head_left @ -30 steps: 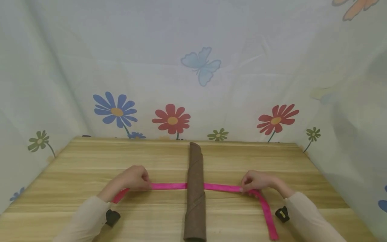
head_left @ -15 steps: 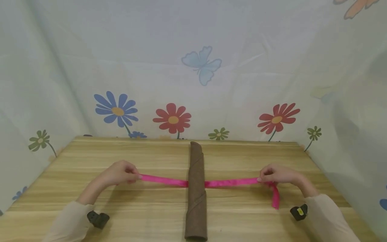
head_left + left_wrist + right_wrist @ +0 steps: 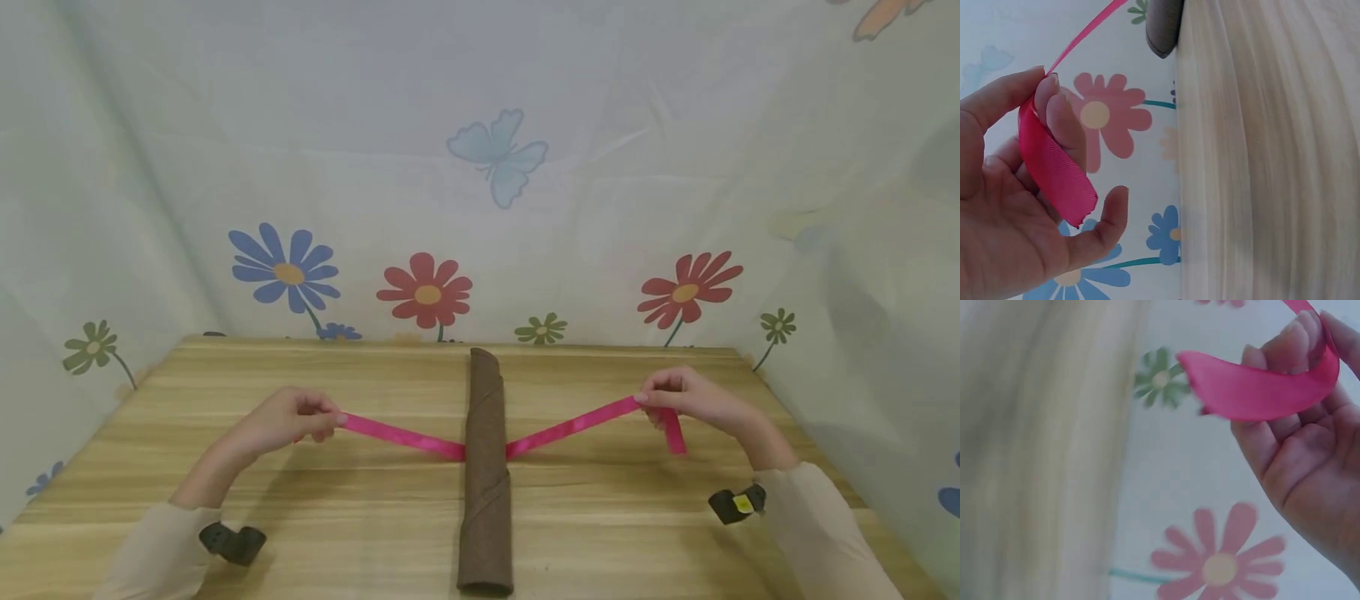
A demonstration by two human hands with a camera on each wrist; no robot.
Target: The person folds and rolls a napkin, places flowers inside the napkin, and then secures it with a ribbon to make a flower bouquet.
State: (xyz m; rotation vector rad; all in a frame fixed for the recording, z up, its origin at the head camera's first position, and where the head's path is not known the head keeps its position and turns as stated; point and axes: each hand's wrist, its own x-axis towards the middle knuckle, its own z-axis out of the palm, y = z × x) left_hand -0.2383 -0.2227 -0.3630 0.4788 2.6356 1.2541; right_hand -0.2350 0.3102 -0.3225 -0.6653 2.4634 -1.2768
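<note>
A pink ribbon [image 3: 573, 428] passes beneath a rolled brown tube [image 3: 486, 483] that lies lengthwise on the table. On the left side my left hand [image 3: 288, 419] pinches the ribbon between thumb and fingertips. The left wrist view shows a short ribbon end [image 3: 1060, 172] hanging over that palm. Opposite, my right hand [image 3: 693, 398] pinches the other stretch, raised higher than the left one. Its loose tail [image 3: 1260, 390] curls across the fingers in the right wrist view. Both stretches slope up from the tube, taut, and the part under the tube is hidden.
The wood-grain table [image 3: 360, 533] extends to a white curtain [image 3: 360, 150] printed with flowers and a butterfly, which closes off the back and sides. Small black cameras [image 3: 232, 543] sit at the wrists.
Both hands have lifted and moved apart, drawing the ribbon from flat on the table into a V around the tube. The right hand rose most, and its hanging tail looks shorter. The tube stayed put.
</note>
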